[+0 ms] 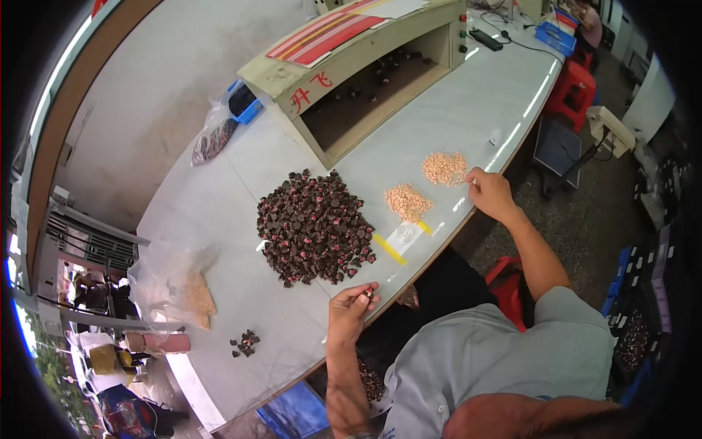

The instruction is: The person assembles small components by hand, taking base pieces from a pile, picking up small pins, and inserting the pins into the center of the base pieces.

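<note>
My left hand (349, 314) is closed, with a small black part (368, 293) showing some red and white pinched between thumb and fingers at the table's near edge. My right hand (491, 194) is at the edge of the farther pile of small beige pieces (443, 168), fingertips pressed together; what they hold, if anything, is too small to make out. A second pile of beige pieces (408, 202) lies nearer. Left of it, a large heap of black parts with red spots (314, 228) covers the table's middle.
A beige box-shaped machine (292, 88) with an open front stands behind the heap. A small group of black parts (245, 343) and a clear plastic bag (172, 285) lie on the left. Yellow tape strips (390, 249) mark the table. A red stool (570, 95) stands at right.
</note>
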### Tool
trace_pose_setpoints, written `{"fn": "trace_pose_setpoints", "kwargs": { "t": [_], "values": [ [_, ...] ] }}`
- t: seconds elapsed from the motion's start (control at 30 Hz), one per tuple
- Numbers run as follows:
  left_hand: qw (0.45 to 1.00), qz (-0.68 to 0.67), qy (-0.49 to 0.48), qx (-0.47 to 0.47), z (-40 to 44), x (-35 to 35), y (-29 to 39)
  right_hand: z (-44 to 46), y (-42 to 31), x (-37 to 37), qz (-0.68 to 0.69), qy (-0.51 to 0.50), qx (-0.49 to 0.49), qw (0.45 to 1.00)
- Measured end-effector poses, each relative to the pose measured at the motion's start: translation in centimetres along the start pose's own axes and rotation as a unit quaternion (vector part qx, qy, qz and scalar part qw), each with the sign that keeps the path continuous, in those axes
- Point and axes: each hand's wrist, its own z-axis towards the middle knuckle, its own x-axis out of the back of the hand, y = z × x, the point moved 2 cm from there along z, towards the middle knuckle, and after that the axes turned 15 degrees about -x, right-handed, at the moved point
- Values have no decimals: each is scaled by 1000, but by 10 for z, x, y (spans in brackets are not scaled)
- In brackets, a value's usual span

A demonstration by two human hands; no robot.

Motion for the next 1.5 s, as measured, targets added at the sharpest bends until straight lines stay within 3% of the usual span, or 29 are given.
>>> {"fn": "trace_pose_setpoints", "kwargs": {
  "t": [0.47, 0.97, 1.07, 1.17, 1.33, 1.5],
  "values": [
    [1000, -6, -4, 6, 0, -1, 1, 3, -23, -4, -19, -8, 100, 995],
    [1000, -2, -5, 14, 0, -6, 4, 11, -26, -17, -37, -23, 21, 999],
    [1000, 3, -5, 25, 2, -6, 5, 5, -27, -23, -5, -7, 27, 1000],
    [999, -8, 1, 44, 4, -15, 10, -16, -45, -28, 115, -5, 68, 991],
    [992, 64, -44, 99, 10, -20, 20, -93, -116, -46, 315, -220, 173, 907],
    [990, 45, -74, 111, 10, -15, 19, -126, -158, -76, 367, -287, 242, 851]
  ]
}}
